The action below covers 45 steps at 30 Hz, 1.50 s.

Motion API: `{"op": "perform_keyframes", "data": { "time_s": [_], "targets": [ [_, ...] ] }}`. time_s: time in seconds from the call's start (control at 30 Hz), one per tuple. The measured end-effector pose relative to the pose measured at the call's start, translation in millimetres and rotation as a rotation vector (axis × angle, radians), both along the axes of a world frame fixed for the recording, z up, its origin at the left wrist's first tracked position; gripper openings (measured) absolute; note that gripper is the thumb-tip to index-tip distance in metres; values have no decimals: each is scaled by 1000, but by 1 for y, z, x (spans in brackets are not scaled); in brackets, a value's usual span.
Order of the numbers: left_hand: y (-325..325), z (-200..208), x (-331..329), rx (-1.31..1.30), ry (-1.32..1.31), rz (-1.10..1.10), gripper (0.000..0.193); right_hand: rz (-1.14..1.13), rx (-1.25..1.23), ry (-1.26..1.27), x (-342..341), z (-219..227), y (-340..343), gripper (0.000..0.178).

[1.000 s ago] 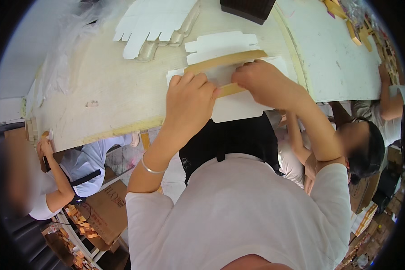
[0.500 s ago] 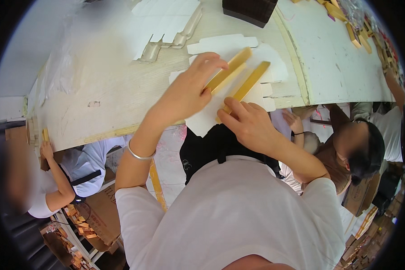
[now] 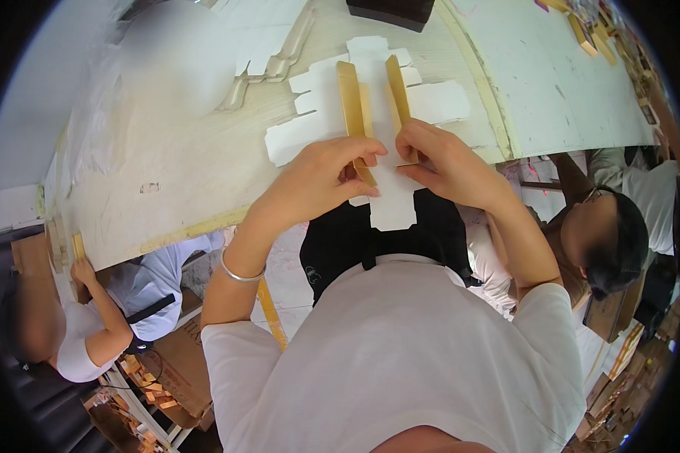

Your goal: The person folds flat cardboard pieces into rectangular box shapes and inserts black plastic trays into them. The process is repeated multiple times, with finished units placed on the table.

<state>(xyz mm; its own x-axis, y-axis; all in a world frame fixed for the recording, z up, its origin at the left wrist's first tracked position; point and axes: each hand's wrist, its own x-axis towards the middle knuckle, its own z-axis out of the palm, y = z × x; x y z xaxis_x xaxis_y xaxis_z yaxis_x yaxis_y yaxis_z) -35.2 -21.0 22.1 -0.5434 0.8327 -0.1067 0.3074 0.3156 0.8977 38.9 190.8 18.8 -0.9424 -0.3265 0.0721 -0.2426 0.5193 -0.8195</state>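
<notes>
In front of me a white cardboard box blank (image 3: 393,200) lies on the table, its near flap sticking out past the table's edge. Two long gold folded walls stand up along its middle: the left gold wall (image 3: 351,98) and the right gold wall (image 3: 397,87). My left hand (image 3: 321,174) is closed around the near end of the left wall, thumb against fingers. Likewise my right hand (image 3: 449,162) pinches the near end of the right one. Side flaps spread flat to both sides. Parts of both walls' near ends are hidden behind my fingers.
A stack of white cardboard blanks (image 3: 261,38) lies at the far left of the table (image 3: 181,158). Beyond the blank stands a dark box (image 3: 393,11). Gold boxes (image 3: 582,34) are piled far right. Co-workers sit on both sides, one hand (image 3: 83,270) holding a gold piece.
The blank has turned from slanting to nearly straight away from me. My left hand has come nearer, down the left wall; my right hand has moved up and right onto the right wall.
</notes>
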Motion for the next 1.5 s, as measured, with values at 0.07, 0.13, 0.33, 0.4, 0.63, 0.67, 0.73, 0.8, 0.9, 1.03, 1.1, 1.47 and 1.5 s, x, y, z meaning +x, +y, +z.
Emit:
{"op": "perform_keyframes", "data": {
  "time_s": [0.07,0.13,0.33,0.4,0.63,0.67,0.73,0.8,0.9,1.03,1.1,1.47,1.5],
  "targets": [
    [10,-5,6,-8,316,17,31,15,35,12,-1,2,-2,26],
    [18,-11,9,34,524,46,27,-15,11,-6,-1,4,-6,24],
    [15,-16,21,103,656,86,16,60,-58,-23,19,3,-6,33],
    [8,-11,35,86,564,109,14,120,148,146,38,5,-6,49],
    [6,-11,35,74,179,188,18,17,354,682,47,-29,-11,48],
    [5,-6,33,72,141,155,20,-3,262,660,43,-31,-9,43],
    [2,-3,28,155,-37,114,24,-52,78,618,35,-32,-9,33],
    [1,-6,25,253,-202,115,27,-91,-63,477,30,-32,-11,29],
    [1,-11,32,141,-41,142,32,-237,-332,227,29,-24,-23,22],
    [7,-27,41,369,63,287,30,-315,-315,257,31,-27,-32,23],
    [8,-22,41,400,-61,331,27,-290,-42,465,33,-28,-32,25],
    [11,-34,52,170,583,321,15,-60,434,456,24,-19,-29,16],
    [11,-28,50,151,566,315,14,-35,389,404,21,-17,-27,16]
  ]
}}
